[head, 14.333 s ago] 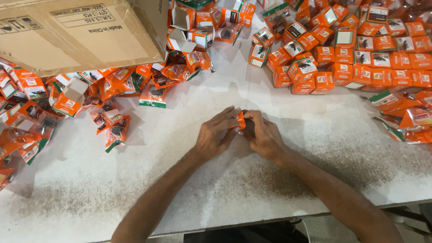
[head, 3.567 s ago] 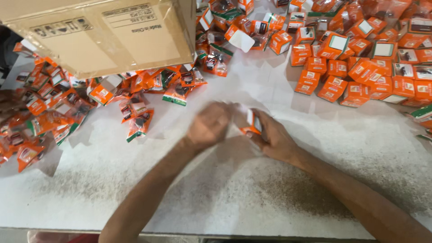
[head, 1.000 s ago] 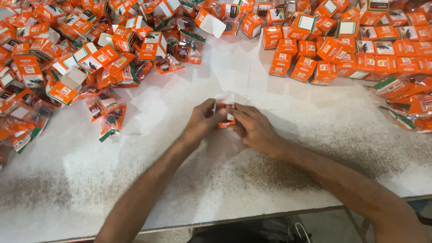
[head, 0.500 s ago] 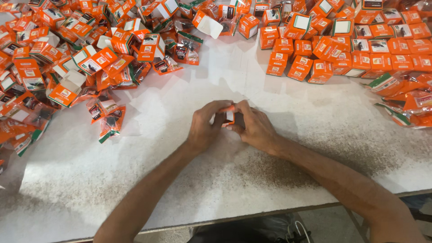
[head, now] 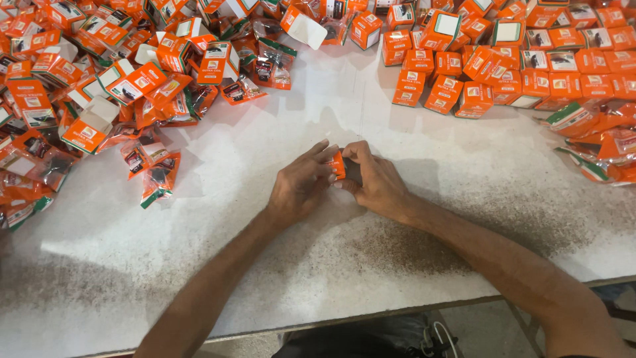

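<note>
Two bare hands meet at the middle of a white, speckled worktop [head: 397,265]. The left hand [head: 301,185] and the right hand [head: 377,182] together pinch a small orange box [head: 337,164] between their fingertips, just above the surface. Forearms reach in from the bottom edge. To the left lies a loose heap of orange boxes [head: 86,73], some with open white flaps, mixed with clear packets [head: 156,176]. Along the top right, closed orange boxes stand in rows [head: 530,59]. More packets [head: 596,146] lie at the right edge.
</note>
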A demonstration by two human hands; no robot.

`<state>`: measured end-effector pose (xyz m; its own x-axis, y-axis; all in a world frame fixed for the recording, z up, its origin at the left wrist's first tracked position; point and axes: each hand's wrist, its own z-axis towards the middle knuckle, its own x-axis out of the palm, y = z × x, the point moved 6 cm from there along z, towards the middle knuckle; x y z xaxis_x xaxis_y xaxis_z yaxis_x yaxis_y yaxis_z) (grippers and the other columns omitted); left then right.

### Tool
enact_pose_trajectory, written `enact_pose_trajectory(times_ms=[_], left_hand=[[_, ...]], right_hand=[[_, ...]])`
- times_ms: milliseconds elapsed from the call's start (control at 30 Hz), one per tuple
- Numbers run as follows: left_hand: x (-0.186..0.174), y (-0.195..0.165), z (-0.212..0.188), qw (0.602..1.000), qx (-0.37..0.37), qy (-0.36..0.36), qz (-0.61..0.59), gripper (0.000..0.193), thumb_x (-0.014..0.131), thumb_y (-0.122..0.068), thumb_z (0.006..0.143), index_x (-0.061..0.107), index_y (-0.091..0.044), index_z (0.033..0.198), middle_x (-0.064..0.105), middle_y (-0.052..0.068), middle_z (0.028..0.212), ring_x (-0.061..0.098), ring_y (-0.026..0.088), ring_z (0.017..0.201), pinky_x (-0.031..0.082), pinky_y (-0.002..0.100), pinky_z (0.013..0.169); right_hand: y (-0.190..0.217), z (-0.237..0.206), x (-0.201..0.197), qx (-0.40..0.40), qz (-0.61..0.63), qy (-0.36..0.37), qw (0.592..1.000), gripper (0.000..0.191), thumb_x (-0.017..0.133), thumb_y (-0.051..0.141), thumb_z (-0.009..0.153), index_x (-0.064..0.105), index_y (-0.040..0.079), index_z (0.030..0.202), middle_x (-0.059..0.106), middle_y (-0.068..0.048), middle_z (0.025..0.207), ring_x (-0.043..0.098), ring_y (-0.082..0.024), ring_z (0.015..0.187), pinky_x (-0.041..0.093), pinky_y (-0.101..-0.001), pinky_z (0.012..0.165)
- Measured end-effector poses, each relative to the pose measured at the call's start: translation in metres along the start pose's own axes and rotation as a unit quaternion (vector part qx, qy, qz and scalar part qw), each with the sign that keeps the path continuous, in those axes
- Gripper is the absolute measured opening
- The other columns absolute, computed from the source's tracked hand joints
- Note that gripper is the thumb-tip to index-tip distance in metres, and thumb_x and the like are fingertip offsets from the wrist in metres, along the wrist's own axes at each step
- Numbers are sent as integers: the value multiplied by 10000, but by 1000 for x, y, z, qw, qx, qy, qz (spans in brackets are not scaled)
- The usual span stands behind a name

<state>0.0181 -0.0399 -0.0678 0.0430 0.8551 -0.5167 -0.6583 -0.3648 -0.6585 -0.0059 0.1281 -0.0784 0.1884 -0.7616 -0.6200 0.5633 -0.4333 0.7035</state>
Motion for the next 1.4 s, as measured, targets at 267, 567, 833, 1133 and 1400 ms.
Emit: enact_pose_trajectory(times_ms=[267,567,833,1133,1400], left_hand=[[1,-19,-7,961,116,93,234,308,718,-12,911,656,-48,1212,349,236,1655,305,414,1579,268,569,1316],[-36,32,70,961,43,-44,269,574,751,-70,902,531,-59,1432,393,175,1629,342,413,1529,298,561,1271],[-48,83,236,793,-9,-13,610,239,724,-67,743,686,-84,978,376,215,1548,318,404,1425,279,648,1094],[23,15,131,935,50,-92,339,446,699,-312,965,569,-102,1337,623,241,1269,730,358,881,582,463,669],[-40,74,139,893,-36,-107,436,576,622,-151,930,458,-139,1482,669,174,1215,683,382,1039,557,495,845]], right_hand=[[7,-2,7,-104,-43,4,994,634,725,285,927,368,45,1393,612,-246,1336,611,-440,1223,490,-502,1007],[-7,17,-44,-171,-266,-215,924,682,609,362,1033,297,31,1542,266,-289,1574,298,-478,1481,275,-629,1215],[-17,21,-40,-183,-182,-68,964,678,722,184,930,389,36,1502,402,-221,1533,407,-449,1440,382,-544,1195],[-40,36,-42,-123,-58,-123,983,1023,785,200,859,95,-105,1550,375,-397,1468,459,-522,1330,442,-541,1071],[-64,32,-25,0,104,-37,994,631,657,85,924,303,-32,1433,638,-190,1223,695,-284,1103,548,-406,924]])
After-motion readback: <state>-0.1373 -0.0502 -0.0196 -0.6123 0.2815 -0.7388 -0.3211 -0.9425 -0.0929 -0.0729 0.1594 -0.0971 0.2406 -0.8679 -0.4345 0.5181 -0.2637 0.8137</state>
